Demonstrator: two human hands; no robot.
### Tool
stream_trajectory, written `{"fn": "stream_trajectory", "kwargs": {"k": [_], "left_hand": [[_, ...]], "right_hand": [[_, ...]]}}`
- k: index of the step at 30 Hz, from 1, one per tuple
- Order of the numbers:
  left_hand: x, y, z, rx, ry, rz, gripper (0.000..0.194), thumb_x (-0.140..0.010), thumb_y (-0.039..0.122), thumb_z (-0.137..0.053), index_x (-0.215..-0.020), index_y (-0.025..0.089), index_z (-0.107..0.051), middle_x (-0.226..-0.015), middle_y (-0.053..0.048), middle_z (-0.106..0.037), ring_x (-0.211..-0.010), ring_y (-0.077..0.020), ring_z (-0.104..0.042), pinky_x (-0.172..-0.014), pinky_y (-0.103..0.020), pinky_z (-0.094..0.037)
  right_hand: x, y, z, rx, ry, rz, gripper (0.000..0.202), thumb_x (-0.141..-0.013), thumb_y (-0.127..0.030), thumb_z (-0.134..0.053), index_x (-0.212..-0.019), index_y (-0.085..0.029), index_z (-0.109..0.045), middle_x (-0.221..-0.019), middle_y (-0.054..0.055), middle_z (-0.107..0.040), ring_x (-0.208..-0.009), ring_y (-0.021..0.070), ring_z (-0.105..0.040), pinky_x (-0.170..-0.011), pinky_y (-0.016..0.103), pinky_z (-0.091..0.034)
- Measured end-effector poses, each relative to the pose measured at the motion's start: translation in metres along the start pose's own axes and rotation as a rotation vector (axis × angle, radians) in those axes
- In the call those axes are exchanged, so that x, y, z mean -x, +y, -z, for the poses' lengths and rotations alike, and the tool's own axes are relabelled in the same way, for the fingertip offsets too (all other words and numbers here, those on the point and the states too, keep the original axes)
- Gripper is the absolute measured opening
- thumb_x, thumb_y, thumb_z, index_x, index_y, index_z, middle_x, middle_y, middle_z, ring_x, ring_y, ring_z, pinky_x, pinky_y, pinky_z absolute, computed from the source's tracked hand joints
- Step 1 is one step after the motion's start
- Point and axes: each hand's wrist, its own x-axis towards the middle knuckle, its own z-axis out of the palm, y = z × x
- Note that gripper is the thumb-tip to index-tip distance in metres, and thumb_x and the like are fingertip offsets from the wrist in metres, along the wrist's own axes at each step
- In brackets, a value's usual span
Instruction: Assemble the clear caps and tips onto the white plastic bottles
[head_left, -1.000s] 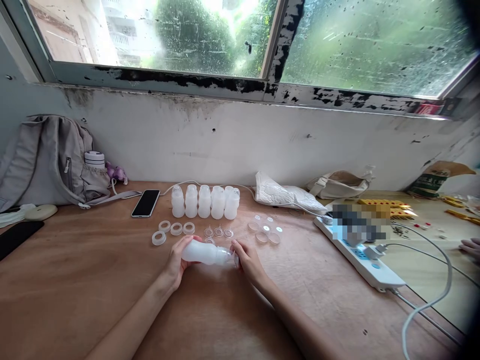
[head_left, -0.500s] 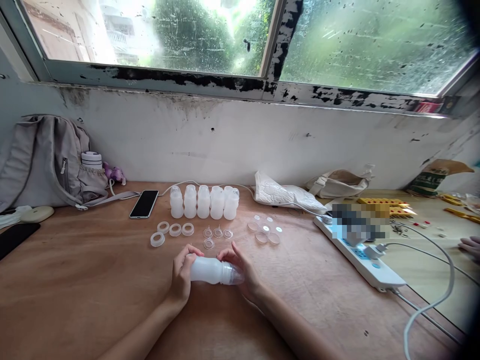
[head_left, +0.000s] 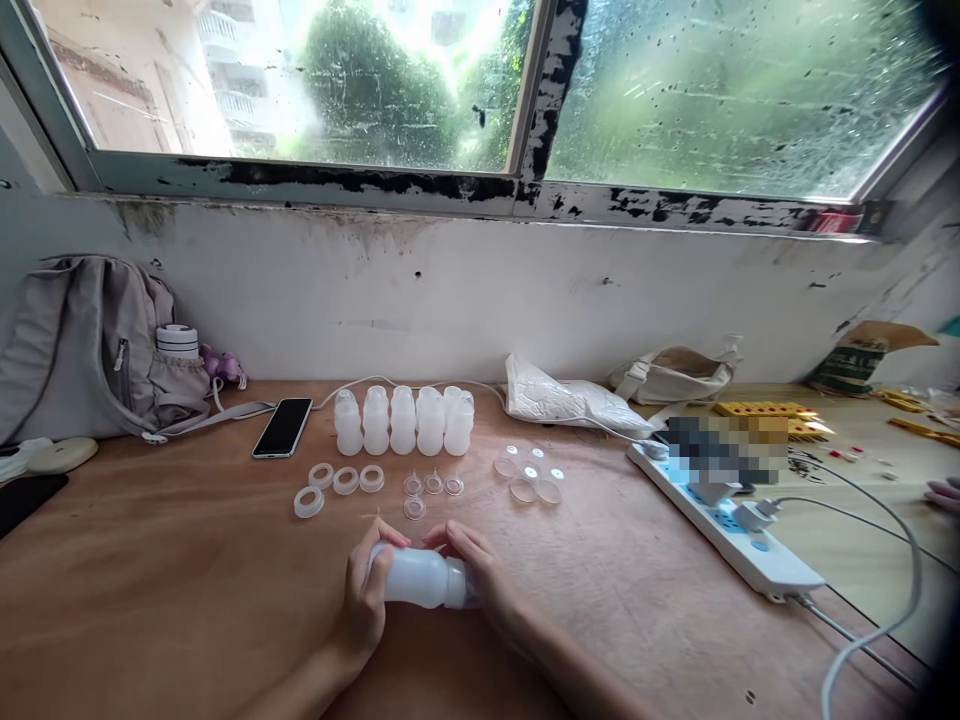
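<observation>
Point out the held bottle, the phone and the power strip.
Held bottle (head_left: pixel 420 577): head view, on the middle of its white body, between the hands.
Phone (head_left: pixel 282 428): head view, on its dark screen.
Power strip (head_left: pixel 727 522): head view, on its socket face.

Hands (w/ btl) farther from rings

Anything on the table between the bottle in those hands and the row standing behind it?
Yes: four clear pieces lie on the table, between the held bottle and the standing bottles, with four whitish rings to their left. Nothing visible separates the left hand from the held bottle.
</observation>
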Motion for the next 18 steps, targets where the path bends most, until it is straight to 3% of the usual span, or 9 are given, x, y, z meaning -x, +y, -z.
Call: {"fn": "stream_trajectory", "kwargs": {"k": [8,15,18], "left_hand": [[-0.001,0.008,0.0,-0.212,-0.077,-0.081,0.019,-0.08,0.036,-0.039,-0.079,0.02,-0.051,-0.077,-0.004,-0.056,-0.072,-0.02,-0.053,-0.066,-0.027,-0.038],[-0.003,0.012,-0.001,-0.415,-0.366,-0.146,0.025,-0.073,0.038,-0.055,-0.093,0.024,-0.058,-0.088,-0.005,-0.06,-0.077,-0.0219,-0.057,-0.069,-0.028,-0.041],[-0.004,0.011,-0.003,-0.403,-0.294,-0.165,0.032,-0.077,0.038,-0.05,-0.104,0.024,-0.055,-0.099,-0.007,-0.057,-0.088,-0.0228,-0.055,-0.077,-0.03,-0.042]], "right_hand": [[-0.008,-0.002,0.013,0.066,0.089,-0.002,0.038,-0.073,-0.052,-0.05,-0.068,-0.017,-0.064,-0.063,0.001,-0.054,-0.056,0.0132,-0.047,-0.05,0.023,-0.035],[-0.014,-0.017,0.034,-0.024,0.245,0.073,0.035,-0.075,-0.047,-0.051,-0.067,-0.015,-0.063,-0.07,0.002,-0.053,-0.055,0.0105,-0.046,-0.05,0.022,-0.035],[-0.012,-0.025,0.034,-0.161,0.318,0.119,0.033,-0.074,-0.047,-0.052,-0.07,-0.016,-0.061,-0.071,0.002,-0.052,-0.057,0.0114,-0.047,-0.049,0.023,-0.039]]}}
